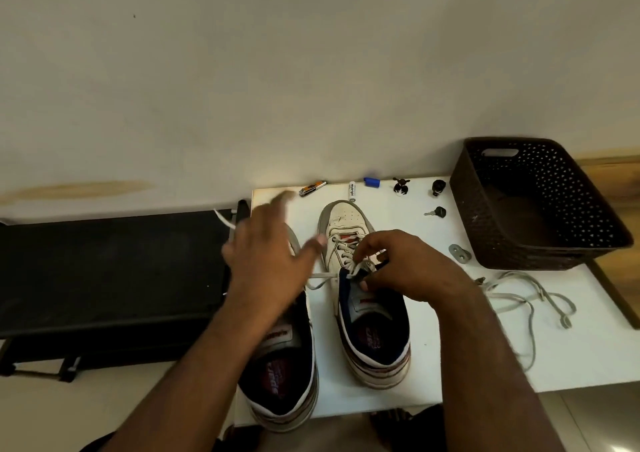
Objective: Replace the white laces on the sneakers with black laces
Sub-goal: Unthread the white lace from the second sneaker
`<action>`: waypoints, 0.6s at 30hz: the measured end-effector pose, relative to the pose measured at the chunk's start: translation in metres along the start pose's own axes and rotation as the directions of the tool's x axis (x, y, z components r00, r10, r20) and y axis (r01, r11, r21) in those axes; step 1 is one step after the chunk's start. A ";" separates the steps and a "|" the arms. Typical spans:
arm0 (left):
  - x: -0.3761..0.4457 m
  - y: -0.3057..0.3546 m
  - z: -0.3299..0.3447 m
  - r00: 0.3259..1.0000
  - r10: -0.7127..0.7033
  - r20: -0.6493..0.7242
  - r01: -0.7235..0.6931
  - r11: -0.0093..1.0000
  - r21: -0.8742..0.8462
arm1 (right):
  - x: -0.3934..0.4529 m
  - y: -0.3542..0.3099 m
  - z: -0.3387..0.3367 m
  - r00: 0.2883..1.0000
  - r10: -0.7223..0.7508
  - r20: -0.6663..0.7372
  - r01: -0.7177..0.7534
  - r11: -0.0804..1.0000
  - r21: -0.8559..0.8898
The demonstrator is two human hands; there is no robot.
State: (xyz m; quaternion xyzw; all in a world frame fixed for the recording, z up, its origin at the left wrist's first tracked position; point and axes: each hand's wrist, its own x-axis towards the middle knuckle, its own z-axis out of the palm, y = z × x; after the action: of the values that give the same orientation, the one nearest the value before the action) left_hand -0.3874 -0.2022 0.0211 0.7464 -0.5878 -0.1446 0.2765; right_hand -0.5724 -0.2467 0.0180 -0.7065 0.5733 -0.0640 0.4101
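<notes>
Two sneakers on the white counter (433, 365), toes toward the wall: left sneaker (284, 375) at the counter's near-left edge, partly under the left forearm; right sneaker (360, 299) beside it, well apart from the basket. Both worn white uppers, navy lining, striped soles. Right sneaker carries a white lace (346, 256) through its eyelets; one loose end (320, 280) trails left between the shoes. Right hand (405, 268) sits on the tongue, fingers curled, pinching the lace at the top eyelets. Left hand (270, 254) hovers over the left sneaker's toe, motion-blurred, fingers spread, holding nothing. One dark woven plastic basket (533, 205), perforated walls, far right. One loose grey-white cord (526, 299) lies coiled below the basket, possibly a removed lace; cannot tell. Along the wall edge: one clipper-like tool (312, 188), one white tube (352, 190), one blue cap (371, 182), small dark pieces, one key (435, 213), one metal bracket (459, 253). Black bench (110, 268) left of the counter.
</notes>
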 end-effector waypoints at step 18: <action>0.003 0.003 0.015 0.966 0.018 0.260 -0.017 1.000 -0.004 | -0.003 0.000 -0.005 0.974 -0.046 -0.222 0.078 0.987 0.138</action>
State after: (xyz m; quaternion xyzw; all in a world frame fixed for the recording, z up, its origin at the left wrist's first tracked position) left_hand -0.3974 -0.2090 0.0110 0.7156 -0.6254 -0.2392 0.1989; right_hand -0.5766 -0.2471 0.0223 -0.6809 0.5863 -0.1955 0.3930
